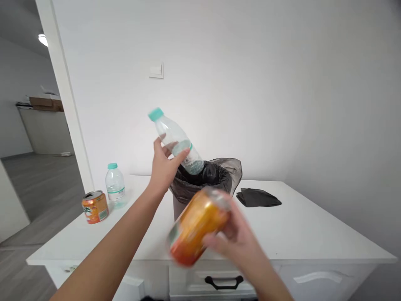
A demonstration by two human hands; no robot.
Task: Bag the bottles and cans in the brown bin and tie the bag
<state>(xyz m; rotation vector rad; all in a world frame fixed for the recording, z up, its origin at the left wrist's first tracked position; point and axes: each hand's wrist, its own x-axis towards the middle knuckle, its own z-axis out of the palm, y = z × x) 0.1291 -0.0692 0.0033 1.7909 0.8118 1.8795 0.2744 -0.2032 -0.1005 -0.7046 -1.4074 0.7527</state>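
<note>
My left hand (167,161) is wrapped round a clear plastic bottle (175,136) with a teal cap. The bottle is tilted, its base over the mouth of a trash bin (179,207) lined with a black bag (224,179). In my right hand (233,234) is an orange soda can (200,225), slanted and blurred by motion, in front of the bin. Another capped bottle (115,186) stands upright on the left of the white cabinet top, beside a second orange can (95,207).
A folded black plastic bag (258,197) lies right of the bin on the white cabinet top (300,234). Below the front edge is a drawer with a black handle (224,283). The wall (250,83) stands directly behind, with a light switch (156,70).
</note>
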